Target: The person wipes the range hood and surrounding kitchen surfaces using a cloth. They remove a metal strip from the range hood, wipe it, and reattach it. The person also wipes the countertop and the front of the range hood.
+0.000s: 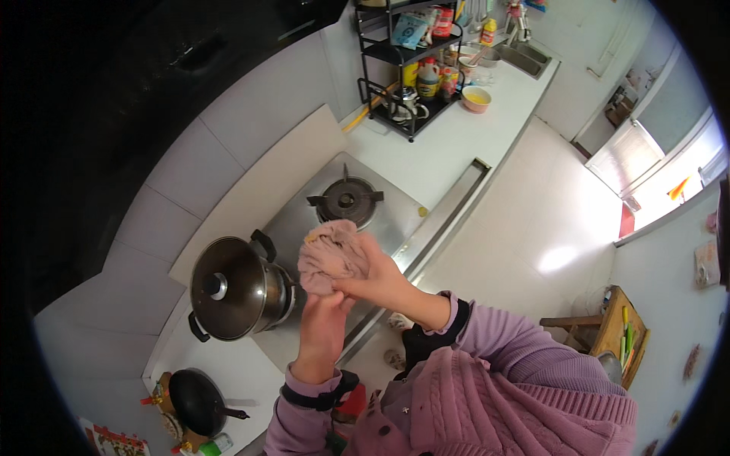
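A crumpled pink cloth (331, 256) is bunched up between my two hands, over the steel gas stove (393, 211). My right hand (373, 271) grips it from the right side, thumb across its lower part. From below, my left hand (326, 319) holds the cloth's lower end, its fingers partly hidden. Some yellowish spots show on the fabric. To the left, a lidded pot (231, 290) with black handles stands on one burner. Behind the cloth, the other burner (347, 200) has no pot on it.
A black frying pan (197, 402) lies on the counter at lower left. Beyond the stove stands a black rack (410, 57) with bottles and a metal kettle (406, 105). A bowl (476, 99) with yellow contents sits nearby, before the sink (522, 60). Behind me is a wooden table (604, 330).
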{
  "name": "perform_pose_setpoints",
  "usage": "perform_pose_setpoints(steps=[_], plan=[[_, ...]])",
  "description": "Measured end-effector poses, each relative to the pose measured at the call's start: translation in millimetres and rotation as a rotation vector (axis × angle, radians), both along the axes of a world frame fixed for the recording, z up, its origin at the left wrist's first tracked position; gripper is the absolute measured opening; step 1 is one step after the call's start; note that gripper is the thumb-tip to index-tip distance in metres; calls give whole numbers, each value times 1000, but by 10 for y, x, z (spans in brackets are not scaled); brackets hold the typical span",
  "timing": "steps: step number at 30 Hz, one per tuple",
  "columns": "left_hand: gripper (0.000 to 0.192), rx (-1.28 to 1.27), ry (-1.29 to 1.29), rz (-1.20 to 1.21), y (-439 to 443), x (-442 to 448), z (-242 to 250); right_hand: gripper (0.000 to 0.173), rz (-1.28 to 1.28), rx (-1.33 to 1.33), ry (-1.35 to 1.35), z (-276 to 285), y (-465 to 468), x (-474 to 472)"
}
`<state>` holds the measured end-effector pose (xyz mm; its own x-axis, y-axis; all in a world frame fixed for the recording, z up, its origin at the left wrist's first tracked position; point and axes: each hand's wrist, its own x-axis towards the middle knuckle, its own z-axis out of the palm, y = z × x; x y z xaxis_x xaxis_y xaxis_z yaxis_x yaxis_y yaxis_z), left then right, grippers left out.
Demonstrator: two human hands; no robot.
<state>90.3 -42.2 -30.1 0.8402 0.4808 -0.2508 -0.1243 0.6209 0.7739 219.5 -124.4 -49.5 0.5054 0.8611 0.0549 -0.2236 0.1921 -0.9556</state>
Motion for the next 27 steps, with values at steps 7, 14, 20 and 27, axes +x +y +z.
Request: perform_pose_setpoints(steps=[7,14,20,27], plan=[[63,95,142,-203,-437,75,-377,53,-44,-183,179,-435,-712,302],[49,348,351,-216,-635,483,-972,65,-397,102,203,-778,-1465,1373],[50,895,534,-311,-822,1584,-1295,63,-599,-32,229,-1256,-2085,2850],[76,1621,513,-275,-1177,3531,-1907,43,-841,-441,-166,-1733,-2314,4817]])
